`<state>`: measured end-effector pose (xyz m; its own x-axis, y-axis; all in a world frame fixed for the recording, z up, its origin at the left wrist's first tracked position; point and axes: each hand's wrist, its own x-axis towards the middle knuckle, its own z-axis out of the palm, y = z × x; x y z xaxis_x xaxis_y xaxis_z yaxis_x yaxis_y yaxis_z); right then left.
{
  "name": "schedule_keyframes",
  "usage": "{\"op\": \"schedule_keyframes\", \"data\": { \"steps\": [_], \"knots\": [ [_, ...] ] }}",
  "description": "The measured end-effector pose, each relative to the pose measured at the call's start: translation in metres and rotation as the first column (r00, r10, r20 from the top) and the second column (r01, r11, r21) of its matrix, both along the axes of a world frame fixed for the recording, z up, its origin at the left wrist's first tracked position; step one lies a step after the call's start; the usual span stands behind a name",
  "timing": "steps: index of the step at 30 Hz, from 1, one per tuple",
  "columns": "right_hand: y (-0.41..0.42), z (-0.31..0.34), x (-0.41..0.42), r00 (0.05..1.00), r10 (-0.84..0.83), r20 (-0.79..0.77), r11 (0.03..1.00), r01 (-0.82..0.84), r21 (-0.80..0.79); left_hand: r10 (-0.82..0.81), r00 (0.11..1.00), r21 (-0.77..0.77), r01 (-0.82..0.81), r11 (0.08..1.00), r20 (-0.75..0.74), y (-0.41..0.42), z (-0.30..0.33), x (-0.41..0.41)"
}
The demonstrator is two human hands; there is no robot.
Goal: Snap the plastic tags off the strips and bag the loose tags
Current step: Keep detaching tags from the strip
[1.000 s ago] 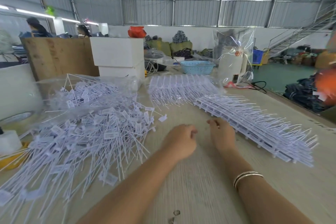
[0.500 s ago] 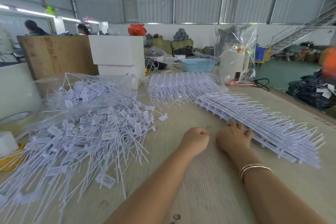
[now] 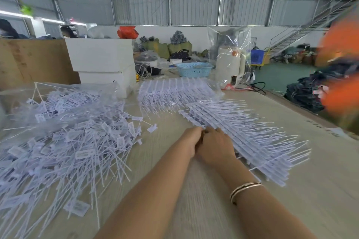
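A stack of white tag strips (image 3: 252, 141) lies on the table to the right, its thin tails fanning outward. My left hand (image 3: 191, 141) and my right hand (image 3: 216, 146) meet at the stack's near-left edge. Both hands' fingers curl onto the end of the top strip, and the fingertips are hidden behind the knuckles. A big heap of loose tags (image 3: 68, 147) spreads over the left of the table. Part of it lies in a clear plastic bag (image 3: 58, 99). More strips (image 3: 174, 91) lie farther back in clear wrap.
White foam boxes (image 3: 101, 64) stand behind the heap, and a blue basket (image 3: 194, 69) and a bagged white appliance (image 3: 229, 64) are farther back. The table's right edge (image 3: 310, 114) drops to the floor. A blurred orange shape (image 3: 342, 75) moves at the far right.
Both hands slid forward from the bare table onto the near-left edge of the strip stack and closed together there. The view shifted a little.
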<state>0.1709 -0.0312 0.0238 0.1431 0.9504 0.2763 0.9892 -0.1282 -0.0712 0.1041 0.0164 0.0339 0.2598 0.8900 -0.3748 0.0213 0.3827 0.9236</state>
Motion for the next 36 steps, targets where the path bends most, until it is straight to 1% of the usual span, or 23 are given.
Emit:
{"op": "schedule_keyframes", "data": {
  "steps": [2, 4, 5, 6, 8, 10, 11, 13, 14, 15, 17, 20, 22, 24, 26, 28, 29, 30, 32, 33, 34, 35, 36],
  "knots": [
    [0.0, 0.003, 0.002, 0.987, 0.026, -0.157, 0.998, -0.018, 0.052, -0.005, 0.999, -0.009, 0.005, 1.0, -0.037, 0.005, 0.005, 0.005],
    [0.001, 0.004, 0.007, 0.92, 0.05, -0.389, 0.99, 0.005, 0.139, -0.022, 0.996, -0.002, 0.022, 1.0, -0.084, 0.01, 0.009, 0.007],
    [0.002, 0.004, 0.009, 0.876, 0.041, -0.48, 0.989, 0.033, 0.144, -0.034, 0.995, -0.005, 0.033, 0.999, -0.089, 0.011, 0.008, 0.008],
    [0.004, 0.005, 0.011, 0.837, 0.031, -0.547, 0.991, 0.044, 0.125, -0.042, 0.997, -0.016, 0.041, 0.999, -0.071, 0.012, 0.007, 0.01],
    [0.005, 0.005, 0.013, 0.79, 0.021, -0.613, 0.995, 0.043, 0.09, -0.044, 0.998, -0.011, 0.044, 0.999, -0.037, 0.016, 0.002, 0.012],
    [0.005, 0.004, 0.014, 0.786, 0.013, -0.618, 0.997, 0.038, 0.069, -0.02, 0.997, 0.032, 0.022, 0.999, -0.075, 0.018, 0.001, 0.009],
    [0.005, 0.003, 0.015, 0.789, 0.007, -0.615, 0.997, 0.039, 0.061, 0.013, 0.989, 0.094, 0.001, 0.996, -0.144, 0.018, 0.0, 0.006],
    [0.006, -0.002, 0.022, 0.842, -0.018, -0.54, 0.998, 0.045, 0.037, 0.147, 0.921, 0.256, -0.054, 0.965, -0.36, 0.022, -0.002, -0.011],
    [0.007, -0.002, 0.026, 0.84, -0.045, -0.541, 0.998, 0.06, 0.01, 0.204, 0.879, 0.312, -0.067, 0.948, -0.43, 0.022, -0.001, -0.023],
    [0.008, -0.001, 0.03, 0.832, -0.064, -0.552, 0.998, 0.066, -0.017, 0.225, 0.86, 0.351, -0.057, 0.934, -0.458, 0.023, -0.001, -0.036],
    [0.008, -0.001, 0.031, 0.825, -0.056, -0.562, 0.998, 0.059, -0.013, 0.205, 0.866, 0.406, -0.003, 0.914, -0.456, 0.023, 0.006, -0.061],
    [0.008, -0.003, 0.029, 0.865, 0.002, -0.501, 0.998, 0.031, 0.057, 0.222, 0.891, 0.503, 0.008, 0.864, -0.395, 0.014, 0.027, -0.095],
    [0.009, -0.003, 0.03, 0.833, 0.029, -0.553, 0.994, 0.032, 0.1, 0.216, 0.889, 0.585, 0.069, 0.808, -0.405, 0.001, 0.043, -0.122],
    [0.009, -0.001, 0.031, 0.71, 0.038, -0.703, 0.977, 0.121, 0.176, 0.125, 0.864, 0.588, 0.219, 0.779, -0.487, -0.012, 0.061, -0.151],
    [0.009, 0.005, 0.031, 0.502, 0.066, -0.863, 0.948, 0.238, 0.211, -0.039, 0.807, 0.489, 0.394, 0.778, -0.589, -0.021, 0.079, -0.175],
    [0.008, 0.006, 0.029, 0.287, 0.113, -0.951, 0.949, 0.252, 0.188, -0.146, 0.723, 0.427, 0.545, 0.722, -0.675, -0.027, 0.095, -0.191],
    [0.006, 0.006, 0.027, 0.197, 0.132, -0.971, 0.96, 0.218, 0.175, -0.171, 0.701, 0.426, 0.588, 0.687, -0.692, -0.029, 0.102, -0.195],
    [0.005, 0.005, 0.024, 0.167, 0.146, -0.975, 0.968, 0.179, 0.176, -0.196, 0.692, 0.433, 0.62, 0.654, -0.695, -0.032, 0.108, -0.197],
    [0.004, 0.001, 0.021, 0.167, 0.173, -0.971, 0.977, 0.099, 0.191, -0.247, 0.656, 0.431, 0.689, 0.584, -0.713, -0.035, 0.117, -0.197],
    [0.004, -0.001, 0.019, 0.086, 0.181, -0.98, 0.982, 0.043, 0.185, -0.27, 0.625, 0.418, 0.726, 0.546, -0.733, -0.037, 0.118, -0.197],
    [0.003, 0.0, 0.014, -0.048, 0.15, -0.988, 0.988, -0.042, 0.152, -0.277, 0.596, 0.405, 0.753, 0.518, -0.753, -0.037, 0.118, -0.196],
    [0.001, 0.001, 0.009, -0.126, 0.098, -0.987, 0.983, -0.141, 0.116, -0.268, 0.588, 0.402, 0.757, 0.515, -0.764, -0.037, 0.115, -0.197],
    [-0.001, 0.003, 0.004, -0.162, 0.048, -0.986, 0.97, -0.228, 0.085, -0.246, 0.59, 0.405, 0.747, 0.527, -0.769, -0.035, 0.111, -0.198]
  ]
}}
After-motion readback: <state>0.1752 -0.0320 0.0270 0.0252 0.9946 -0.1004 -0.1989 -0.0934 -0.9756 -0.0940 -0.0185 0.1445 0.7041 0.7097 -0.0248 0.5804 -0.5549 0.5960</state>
